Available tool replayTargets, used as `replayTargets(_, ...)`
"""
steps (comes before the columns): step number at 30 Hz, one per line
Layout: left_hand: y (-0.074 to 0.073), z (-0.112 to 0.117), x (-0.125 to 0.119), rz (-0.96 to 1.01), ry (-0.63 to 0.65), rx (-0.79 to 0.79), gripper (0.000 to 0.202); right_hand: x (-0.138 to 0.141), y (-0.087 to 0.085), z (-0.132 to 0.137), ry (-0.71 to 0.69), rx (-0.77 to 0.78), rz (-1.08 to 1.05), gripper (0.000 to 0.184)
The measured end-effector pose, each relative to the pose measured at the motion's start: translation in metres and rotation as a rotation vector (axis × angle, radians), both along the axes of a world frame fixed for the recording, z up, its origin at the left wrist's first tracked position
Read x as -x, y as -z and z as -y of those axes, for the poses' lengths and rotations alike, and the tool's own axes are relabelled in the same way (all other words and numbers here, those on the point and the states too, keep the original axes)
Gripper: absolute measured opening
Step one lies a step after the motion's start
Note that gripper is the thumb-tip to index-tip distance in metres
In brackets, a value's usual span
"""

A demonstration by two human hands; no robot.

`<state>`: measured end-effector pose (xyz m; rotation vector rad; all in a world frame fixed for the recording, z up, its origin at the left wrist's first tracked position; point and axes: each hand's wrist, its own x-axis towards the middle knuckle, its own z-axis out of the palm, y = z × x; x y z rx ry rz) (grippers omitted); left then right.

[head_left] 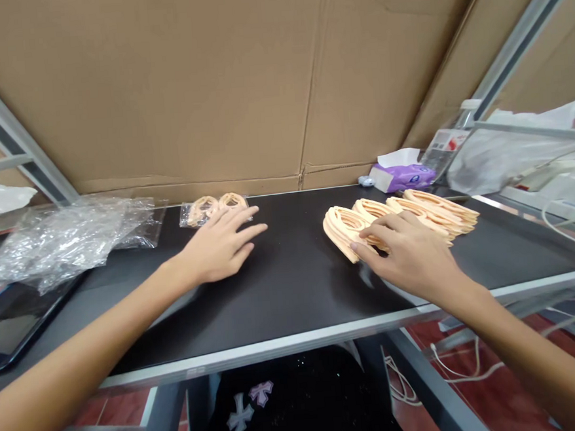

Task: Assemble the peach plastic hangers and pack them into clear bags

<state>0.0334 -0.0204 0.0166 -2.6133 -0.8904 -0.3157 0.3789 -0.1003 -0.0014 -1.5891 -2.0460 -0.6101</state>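
My left hand (221,246) lies flat over the black table (292,287), fingers stretched out, its fingertips just short of a small clear bag (215,207) holding two peach-coloured ring-shaped pieces. My right hand (408,253) reaches to a fanned row of peach-coloured curved pieces (405,214). Its fingers are spread and rest on the nearest pieces of the row without gripping any.
Crumpled clear plastic bags (67,237) lie at the left, beside a dark tray (10,327). A purple tissue pack (405,174) and a plastic bottle (452,138) stand at the back right. Cardboard (239,81) walls the back. White cables (564,222) run at right.
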Motion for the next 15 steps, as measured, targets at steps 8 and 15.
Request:
replayTargets(8, 0.018, 0.029, -0.019, 0.033, 0.137, 0.039, 0.042, 0.000, 0.003, 0.006, 0.050, -0.037, 0.038, 0.039)
replayTargets(15, 0.021, 0.027, -0.017, 0.114, 0.118, 0.106, 0.041, -0.004, 0.003, 0.007, 0.090, -0.042, 0.083, 0.039)
